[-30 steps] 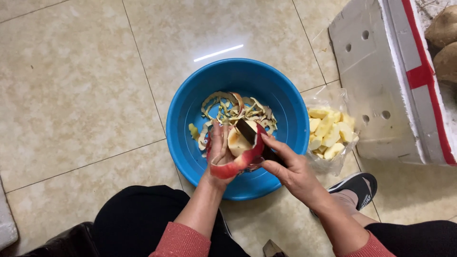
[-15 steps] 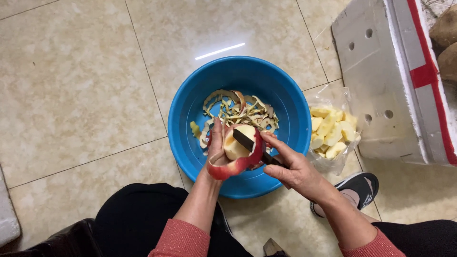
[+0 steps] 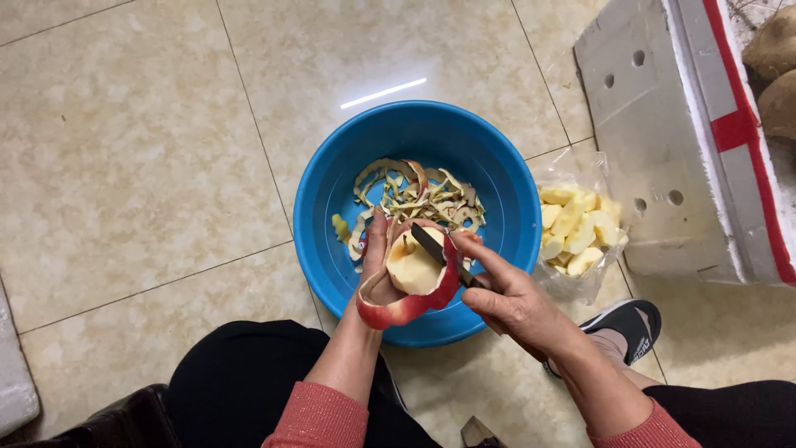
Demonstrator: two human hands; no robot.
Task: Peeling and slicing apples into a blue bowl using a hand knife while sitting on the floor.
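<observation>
The left hand [image 3: 375, 270] is closed around a half-peeled apple [image 3: 413, 264], fingers curled behind it, while the right hand [image 3: 507, 294] is clamped on a dark knife [image 3: 438, 253] whose blade lies against the pale flesh — a broad red strip of peel [image 3: 408, 305] loops down below the fruit. The apple sits over the near side of a blue basin [image 3: 497, 182] holding peelings [image 3: 414, 192] on the tiled floor [image 3: 149, 149]; just right of the basin a clear bag of cut apple pieces [image 3: 574, 228] rests beside a white foam box [image 3: 680, 133].
</observation>
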